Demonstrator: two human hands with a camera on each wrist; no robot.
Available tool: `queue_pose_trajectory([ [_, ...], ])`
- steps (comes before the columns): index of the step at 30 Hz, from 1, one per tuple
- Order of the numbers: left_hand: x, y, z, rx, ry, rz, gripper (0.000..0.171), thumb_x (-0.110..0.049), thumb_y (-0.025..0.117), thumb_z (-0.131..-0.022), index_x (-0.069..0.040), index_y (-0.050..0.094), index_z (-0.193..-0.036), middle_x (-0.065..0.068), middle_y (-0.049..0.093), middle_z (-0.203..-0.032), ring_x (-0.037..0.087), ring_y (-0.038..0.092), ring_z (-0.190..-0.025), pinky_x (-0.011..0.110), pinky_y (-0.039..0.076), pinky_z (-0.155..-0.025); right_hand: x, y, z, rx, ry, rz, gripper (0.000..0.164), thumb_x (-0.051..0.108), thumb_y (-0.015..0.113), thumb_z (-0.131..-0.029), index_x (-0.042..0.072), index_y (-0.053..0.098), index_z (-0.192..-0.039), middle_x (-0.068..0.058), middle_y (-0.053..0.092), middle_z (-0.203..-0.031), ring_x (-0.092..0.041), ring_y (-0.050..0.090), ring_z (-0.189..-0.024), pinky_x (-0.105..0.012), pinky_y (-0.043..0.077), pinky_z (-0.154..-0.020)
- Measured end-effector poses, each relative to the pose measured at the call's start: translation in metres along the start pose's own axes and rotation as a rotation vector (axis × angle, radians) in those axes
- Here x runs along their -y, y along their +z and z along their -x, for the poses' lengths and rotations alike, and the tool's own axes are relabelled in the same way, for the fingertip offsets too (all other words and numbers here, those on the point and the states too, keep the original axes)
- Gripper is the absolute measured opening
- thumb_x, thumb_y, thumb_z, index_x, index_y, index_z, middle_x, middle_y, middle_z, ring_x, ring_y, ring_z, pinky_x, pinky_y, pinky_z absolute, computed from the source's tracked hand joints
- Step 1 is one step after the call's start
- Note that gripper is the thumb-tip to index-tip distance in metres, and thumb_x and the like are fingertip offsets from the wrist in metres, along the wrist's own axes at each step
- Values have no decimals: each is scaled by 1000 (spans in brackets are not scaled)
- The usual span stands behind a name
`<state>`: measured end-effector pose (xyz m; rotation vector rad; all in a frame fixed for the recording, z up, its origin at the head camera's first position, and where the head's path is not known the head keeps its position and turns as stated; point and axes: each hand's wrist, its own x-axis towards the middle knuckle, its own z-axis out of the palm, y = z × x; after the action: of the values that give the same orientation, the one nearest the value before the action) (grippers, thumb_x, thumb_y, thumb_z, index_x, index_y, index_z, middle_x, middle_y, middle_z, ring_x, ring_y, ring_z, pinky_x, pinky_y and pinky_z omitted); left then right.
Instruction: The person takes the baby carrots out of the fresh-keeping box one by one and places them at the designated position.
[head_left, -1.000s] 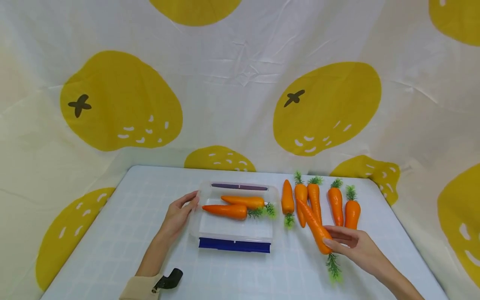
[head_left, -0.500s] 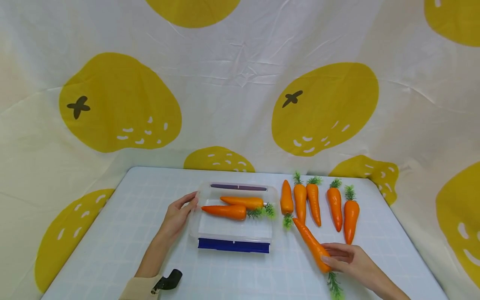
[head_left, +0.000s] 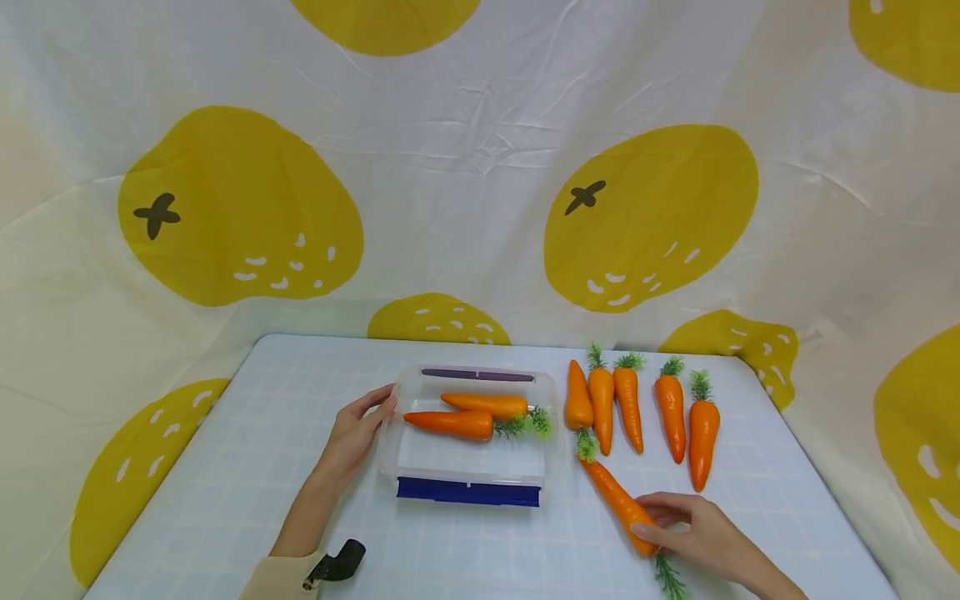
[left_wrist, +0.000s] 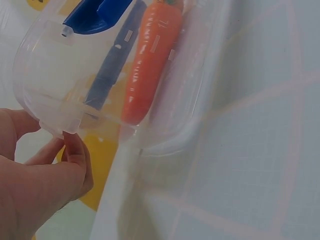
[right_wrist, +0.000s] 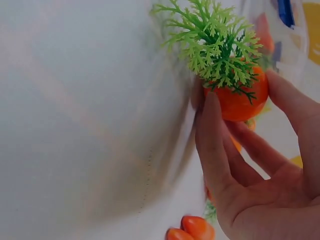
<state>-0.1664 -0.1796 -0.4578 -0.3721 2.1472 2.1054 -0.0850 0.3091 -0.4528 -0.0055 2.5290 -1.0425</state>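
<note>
Held carrot's (head_left: 618,502) leaves cut by frame edge

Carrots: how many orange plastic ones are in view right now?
8: two in the clear plastic box, five in a row right of it, one gripped by the right hand.

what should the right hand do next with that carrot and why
Probably lift the carrot leftward into the clear box. The right hand already grips its leafy end, the left hand steadies the box, and two carrots already lie inside.
</note>
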Motion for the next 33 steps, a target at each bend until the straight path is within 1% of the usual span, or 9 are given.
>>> queue_pose_trajectory([
  [3,2,0,-1,-4,20,16,53,-32,67,-102,-8,56,-148,11,51,-151,22,56,-120,17,49,-95,-1,-2,-1,21,-35,20,53,38,80,-90,-1,70,-125,0,73,-103,-17,63,-88,-29,56,-76],
  [6,3,0,-2,-12,31,30,51,-30,67,-102,-7,57,-147,11,53,-150,22,57,-117,14,49,-90,0,-6,-1,48,-63,-9,53,37,78,-92,-2,68,-127,-2,72,-107,-19,64,-91,-25,55,-75],
  [8,3,0,-3,-14,25,22,50,-30,67,-103,-8,57,-147,10,53,-150,21,56,-120,13,48,-89,1,-9,-2,70,-89,-45,51,34,77,-94,-3,67,-127,-4,72,-110,-21,65,-93,-25,56,-76],
  [11,3,0,-3,-9,25,11,50,-29,65,-104,-8,56,-148,10,51,-153,24,54,-125,11,48,-90,4,-14,-4,101,-130,-88,49,30,75,-96,-5,65,-128,-8,72,-115,-23,66,-97,-29,59,-78],
  [13,3,1,-4,-8,24,11,49,-29,65,-104,-8,56,-148,9,50,-153,25,53,-126,10,48,-89,8,-17,-6,107,-165,-91,48,28,74,-97,-6,65,-128,-11,71,-117,-22,66,-97,-30,59,-80],
  [17,2,1,-3,-4,26,28,49,-26,65,-103,-7,56,-147,10,50,-153,26,53,-127,11,48,-90,18,-21,-11,72,-253,-49,43,26,72,-98,-5,66,-127,-12,71,-118,-13,67,-96,-25,58,-80],
  [20,2,1,-3,1,25,35,49,-25,65,-103,-6,55,-148,10,49,-154,26,52,-128,11,48,-90,28,-23,-15,34,-310,-21,41,26,71,-99,-4,67,-126,-10,72,-116,-10,67,-97,-24,58,-82],
  [26,1,0,-4,1,24,31,50,-28,65,-104,-8,55,-148,9,50,-153,27,53,-127,13,48,-92,52,-29,-25,-37,-391,19,39,28,71,-99,-2,68,-123,-2,73,-111,-15,68,-97,-27,58,-84],
  [33,1,1,-3,-4,19,15,49,-28,65,-104,-9,55,-148,8,49,-154,27,53,-127,10,47,-90,81,-37,-37,-108,-515,72,27,20,72,-98,1,71,-117,-2,74,-106,-15,69,-94,-29,58,-84],
])
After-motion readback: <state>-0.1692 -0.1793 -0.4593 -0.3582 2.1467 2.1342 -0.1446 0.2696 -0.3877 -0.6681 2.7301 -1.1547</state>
